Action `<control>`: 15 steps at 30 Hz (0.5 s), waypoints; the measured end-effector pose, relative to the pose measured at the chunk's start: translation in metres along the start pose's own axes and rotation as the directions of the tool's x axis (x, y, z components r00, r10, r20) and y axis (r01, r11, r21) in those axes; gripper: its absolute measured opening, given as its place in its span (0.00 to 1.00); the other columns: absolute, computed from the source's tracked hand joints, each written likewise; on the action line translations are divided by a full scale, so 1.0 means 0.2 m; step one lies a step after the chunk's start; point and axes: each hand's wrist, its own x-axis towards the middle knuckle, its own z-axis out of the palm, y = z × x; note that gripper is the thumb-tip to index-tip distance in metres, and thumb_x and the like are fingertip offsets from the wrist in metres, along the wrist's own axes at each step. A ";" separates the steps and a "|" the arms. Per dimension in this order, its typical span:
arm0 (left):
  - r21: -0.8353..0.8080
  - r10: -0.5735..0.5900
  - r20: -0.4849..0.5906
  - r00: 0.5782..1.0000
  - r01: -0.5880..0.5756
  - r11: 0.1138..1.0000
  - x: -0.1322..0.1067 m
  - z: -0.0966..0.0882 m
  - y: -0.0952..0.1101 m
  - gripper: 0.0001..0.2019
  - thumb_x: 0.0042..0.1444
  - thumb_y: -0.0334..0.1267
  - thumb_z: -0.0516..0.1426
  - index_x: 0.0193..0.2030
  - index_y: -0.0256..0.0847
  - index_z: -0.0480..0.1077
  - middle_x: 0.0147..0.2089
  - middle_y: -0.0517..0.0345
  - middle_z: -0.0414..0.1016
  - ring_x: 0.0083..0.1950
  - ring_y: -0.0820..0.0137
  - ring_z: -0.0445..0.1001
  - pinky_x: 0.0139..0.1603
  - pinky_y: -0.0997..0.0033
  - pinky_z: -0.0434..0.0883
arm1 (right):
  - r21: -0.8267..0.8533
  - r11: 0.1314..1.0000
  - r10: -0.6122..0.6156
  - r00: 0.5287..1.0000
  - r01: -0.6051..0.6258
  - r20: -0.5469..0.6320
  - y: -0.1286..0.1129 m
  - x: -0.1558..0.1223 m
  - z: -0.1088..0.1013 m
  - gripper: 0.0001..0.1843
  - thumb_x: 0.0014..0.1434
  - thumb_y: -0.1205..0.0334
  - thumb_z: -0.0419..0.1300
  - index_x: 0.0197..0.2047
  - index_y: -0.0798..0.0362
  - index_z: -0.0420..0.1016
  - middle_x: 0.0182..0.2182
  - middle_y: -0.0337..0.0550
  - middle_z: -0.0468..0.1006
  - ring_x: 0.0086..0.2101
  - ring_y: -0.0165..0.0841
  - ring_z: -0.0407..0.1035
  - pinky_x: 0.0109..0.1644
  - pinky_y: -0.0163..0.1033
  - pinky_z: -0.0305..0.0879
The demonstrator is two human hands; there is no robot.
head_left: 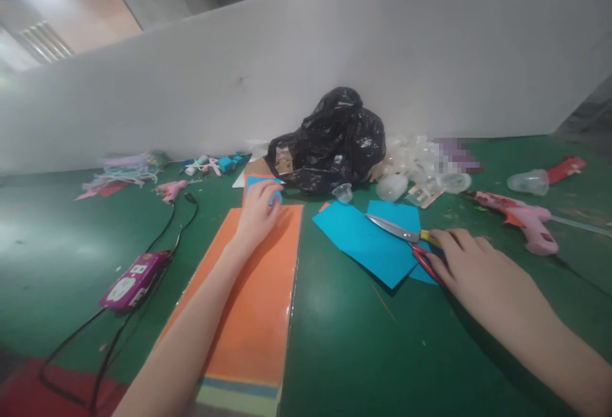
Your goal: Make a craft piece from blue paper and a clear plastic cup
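My left hand (pixel 259 212) reaches over the far end of a stack of orange sheets (pixel 258 302) in a clear sleeve. Its fingers are curled onto a small piece of blue paper (pixel 276 198), partly hidden beneath them. In my right hand (pixel 471 254) are scissors (pixel 394 228) with a yellow and a red handle, the fingers closed about the handles. The blades look closed and lie over bright blue paper pieces (pixel 356 238) on the green table (pixel 339 353).
A black plastic bag (pixel 339 139) rests against the white partition (pixel 287 73). Clear plastic cups (pixel 392 187) cluster to its right. A pink glue gun (pixel 530 219) lies at right, another pink glue gun (pixel 172 190) at left. A purple box (pixel 136 282) with black cords sits on the left.
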 end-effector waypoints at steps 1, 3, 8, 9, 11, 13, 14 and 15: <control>-0.037 0.071 0.060 0.996 -0.069 0.997 0.01 0.00 0.05 0.11 0.70 0.33 0.51 0.53 0.42 0.72 0.57 0.46 0.76 0.61 0.58 0.73 0.64 0.50 0.71 | -0.059 0.998 -0.004 1.000 0.005 0.017 0.01 -0.01 0.01 0.26 0.75 0.51 0.40 0.45 0.54 0.77 0.35 0.59 0.79 0.31 0.52 0.74 0.31 0.50 0.65; -0.097 0.196 0.170 0.966 -0.181 0.979 0.02 0.01 0.16 0.10 0.72 0.33 0.51 0.53 0.42 0.72 0.57 0.47 0.76 0.60 0.61 0.75 0.61 0.54 0.75 | -0.144 0.990 -0.011 0.999 0.017 0.038 0.03 -0.03 0.03 0.26 0.75 0.52 0.40 0.40 0.53 0.76 0.31 0.57 0.78 0.29 0.50 0.73 0.28 0.48 0.62; -0.207 0.435 0.273 0.858 -0.389 0.898 0.04 0.07 0.43 0.11 0.74 0.33 0.49 0.55 0.40 0.71 0.57 0.46 0.77 0.58 0.63 0.78 0.55 0.58 0.79 | -0.137 0.989 -0.048 0.997 0.056 0.063 0.08 -0.03 0.05 0.21 0.74 0.51 0.46 0.42 0.52 0.76 0.32 0.57 0.78 0.30 0.50 0.73 0.28 0.47 0.62; -0.223 0.488 0.286 0.825 -0.438 0.871 0.05 0.09 0.47 0.11 0.74 0.33 0.49 0.54 0.39 0.71 0.57 0.46 0.78 0.57 0.62 0.78 0.55 0.58 0.79 | -0.119 0.991 -0.054 0.996 0.062 0.076 0.10 -0.02 0.06 0.20 0.74 0.51 0.48 0.43 0.53 0.76 0.33 0.57 0.78 0.31 0.50 0.73 0.29 0.47 0.63; -0.250 0.557 0.319 0.767 -0.499 0.830 0.06 0.14 0.54 0.10 0.74 0.34 0.51 0.54 0.38 0.72 0.58 0.46 0.78 0.58 0.62 0.79 0.57 0.58 0.79 | -0.063 0.996 -0.057 0.994 0.063 0.098 0.13 0.00 0.09 0.18 0.73 0.52 0.50 0.44 0.54 0.77 0.34 0.56 0.78 0.32 0.50 0.73 0.31 0.48 0.65; -0.269 0.581 0.347 0.736 -0.516 0.813 0.07 0.19 0.60 0.10 0.74 0.36 0.52 0.56 0.38 0.72 0.60 0.45 0.78 0.60 0.61 0.78 0.58 0.59 0.78 | -0.003 0.999 -0.038 0.995 0.039 0.092 0.15 0.02 0.13 0.19 0.72 0.52 0.51 0.45 0.56 0.78 0.35 0.57 0.79 0.34 0.51 0.74 0.37 0.50 0.69; -0.274 0.584 0.360 0.728 -0.515 0.812 0.07 0.22 0.62 0.11 0.74 0.36 0.53 0.56 0.37 0.73 0.61 0.45 0.78 0.60 0.61 0.78 0.59 0.59 0.78 | 0.018 1.000 -0.018 0.997 0.017 0.081 0.15 0.03 0.14 0.20 0.72 0.52 0.51 0.46 0.58 0.78 0.36 0.59 0.79 0.36 0.52 0.75 0.39 0.51 0.71; -0.274 0.579 0.372 0.726 -0.510 0.815 0.08 0.25 0.64 0.12 0.74 0.36 0.53 0.56 0.37 0.73 0.62 0.45 0.79 0.60 0.61 0.78 0.59 0.59 0.78 | 0.033 0.999 0.007 0.998 -0.009 0.070 0.15 0.04 0.15 0.22 0.72 0.52 0.50 0.48 0.60 0.78 0.36 0.61 0.79 0.37 0.54 0.75 0.42 0.53 0.72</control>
